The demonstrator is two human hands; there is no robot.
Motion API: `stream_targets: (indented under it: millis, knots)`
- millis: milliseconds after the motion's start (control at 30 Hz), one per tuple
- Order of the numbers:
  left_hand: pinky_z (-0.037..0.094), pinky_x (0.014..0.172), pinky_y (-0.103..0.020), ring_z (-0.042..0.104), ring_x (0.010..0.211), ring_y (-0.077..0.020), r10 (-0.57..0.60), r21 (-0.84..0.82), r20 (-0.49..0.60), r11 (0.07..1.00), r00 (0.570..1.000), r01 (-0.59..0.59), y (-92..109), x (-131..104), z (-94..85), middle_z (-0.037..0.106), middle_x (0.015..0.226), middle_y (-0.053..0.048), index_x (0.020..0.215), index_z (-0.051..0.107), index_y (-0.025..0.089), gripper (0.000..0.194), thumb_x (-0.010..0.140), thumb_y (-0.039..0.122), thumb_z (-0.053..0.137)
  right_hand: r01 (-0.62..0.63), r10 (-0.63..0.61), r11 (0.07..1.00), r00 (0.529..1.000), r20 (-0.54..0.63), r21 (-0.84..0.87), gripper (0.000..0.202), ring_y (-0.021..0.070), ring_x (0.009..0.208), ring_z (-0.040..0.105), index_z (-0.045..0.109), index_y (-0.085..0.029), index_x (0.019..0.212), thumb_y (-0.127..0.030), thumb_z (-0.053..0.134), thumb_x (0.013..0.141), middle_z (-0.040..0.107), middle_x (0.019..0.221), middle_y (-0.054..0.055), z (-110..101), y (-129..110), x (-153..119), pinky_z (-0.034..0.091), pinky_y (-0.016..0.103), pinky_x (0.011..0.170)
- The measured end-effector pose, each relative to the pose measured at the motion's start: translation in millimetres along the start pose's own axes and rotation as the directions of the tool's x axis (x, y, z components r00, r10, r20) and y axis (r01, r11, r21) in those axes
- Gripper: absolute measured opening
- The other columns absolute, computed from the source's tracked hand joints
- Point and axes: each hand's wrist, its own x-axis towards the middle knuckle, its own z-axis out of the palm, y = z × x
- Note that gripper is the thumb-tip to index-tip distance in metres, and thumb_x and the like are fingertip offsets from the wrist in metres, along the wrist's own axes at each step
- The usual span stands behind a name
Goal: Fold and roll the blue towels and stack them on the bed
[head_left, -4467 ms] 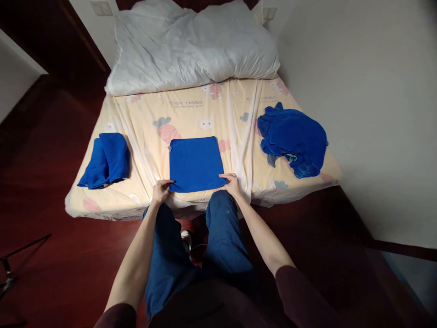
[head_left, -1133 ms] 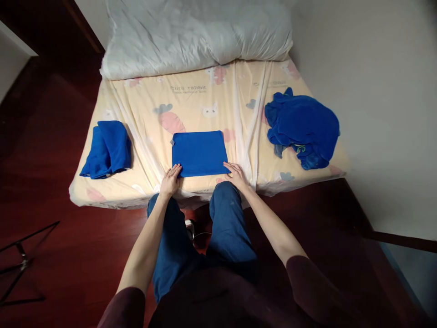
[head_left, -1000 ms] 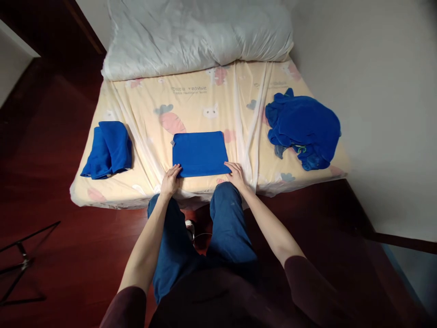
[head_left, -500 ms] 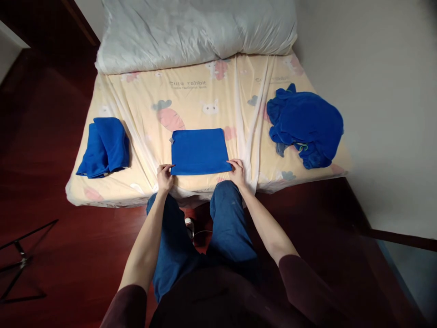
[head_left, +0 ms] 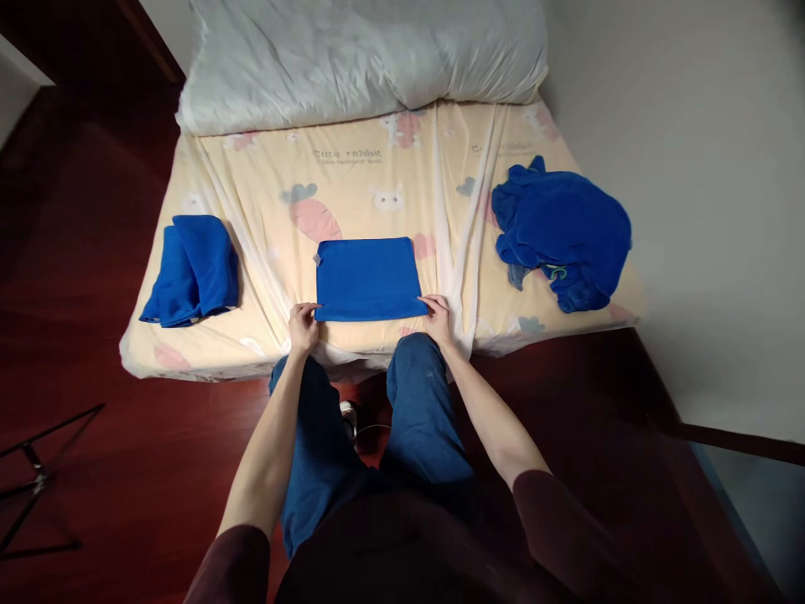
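Note:
A blue cloth [head_left: 368,277] lies flat as a neat rectangle on the bed, with a small pale tag sticking out at its left edge. My left hand [head_left: 304,328] pinches its near left corner. At the near right corner, my right hand [head_left: 438,319] grips the cloth between thumb and fingers. To the left lies a pair of folded blue cloths [head_left: 194,273], one overlapping the other. A crumpled heap of blue cloth [head_left: 566,231] sits on the right, with a bit of green lettering showing.
The bed [head_left: 251,184] has a yellow sheet printed with carrots and rabbits. A rolled pale grey quilt [head_left: 371,59] lies across its far end. A wall [head_left: 692,210] runs along the right. Black stand legs [head_left: 38,482] rest on the dark red floor [head_left: 157,470] at left.
Almost nothing differs. Both hands stay at the near corners of the blue cloth, and its near edge sits very slightly higher in the view.

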Motion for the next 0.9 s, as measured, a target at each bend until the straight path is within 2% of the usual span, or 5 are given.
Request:
stream_targets:
  millis: [100, 267, 433, 667, 900]
  knots:
    - [0.052, 0.102, -0.044, 0.063, 0.111, -0.0298, -0.005, 0.012, 0.002, 1.0, 1.0, 0.005, 0, 0, 0.2, 0.065, 0.108, -0.012, 0.103, 0.075, 0.02, 0.026, 0.085, 0.028, 0.057, 0.025, -0.025, 1.0, 1.0, 0.006, -0.004, 0.045, 0.0241, 0.115, 0.065, 0.076, -0.025, 0.124, -0.01, 0.056, 0.087, 0.066, 0.117, 0.01, -1, 0, 0, 0.058, 0.042, 0.105]
    - [0.051, 0.104, -0.045, 0.061, 0.112, -0.0305, -0.012, 0.036, -0.017, 0.999, 1.0, 0.012, -1, 0, 2.1, 0.063, 0.106, -0.012, 0.099, 0.071, 0.02, 0.022, 0.09, 0.034, 0.058, 0.004, -0.005, 1.0, 0.999, 0.036, 0.012, 0.035, 0.0258, 0.113, 0.065, 0.077, -0.022, 0.11, -0.011, 0.055, 0.085, 0.066, 0.115, 0.012, -2, -3, 1, 0.059, 0.043, 0.101]
    - [0.05, 0.103, -0.046, 0.059, 0.109, -0.0304, -0.033, 0.023, -0.058, 0.999, 0.998, 0.034, 0, -1, 4.3, 0.059, 0.103, -0.013, 0.091, 0.064, 0.021, 0.022, 0.096, 0.042, 0.056, -0.04, 0.039, 0.999, 0.999, -0.016, -0.026, 0.015, 0.0261, 0.108, 0.064, 0.069, -0.02, 0.098, -0.029, 0.058, 0.095, 0.064, 0.11, 0.013, 2, -1, 4, 0.058, 0.042, 0.098]
    - [0.048, 0.108, -0.045, 0.057, 0.109, -0.0281, -0.025, 0.014, -0.065, 1.0, 0.998, 0.026, 5, -2, 4.8, 0.055, 0.098, -0.011, 0.074, 0.055, 0.024, 0.034, 0.101, 0.044, 0.051, -0.055, 0.051, 0.997, 0.994, -0.095, -0.049, 0.042, 0.0206, 0.089, 0.062, 0.056, -0.024, 0.079, -0.055, 0.045, 0.105, 0.06, 0.095, 0.009, 7, 2, 4, 0.057, 0.032, 0.081]
    - [0.051, 0.098, -0.04, 0.059, 0.095, -0.0243, -0.007, 0.033, -0.101, 0.999, 0.995, 0.011, 9, -2, 4.0, 0.053, 0.09, -0.008, 0.068, 0.05, 0.024, 0.038, 0.1, 0.045, 0.053, -0.147, 0.146, 0.989, 0.978, -0.151, 0.004, 0.052, 0.0178, 0.073, 0.056, 0.053, -0.023, 0.067, -0.064, 0.053, 0.099, 0.057, 0.082, 0.005, 12, 5, 10, 0.053, 0.031, 0.067]
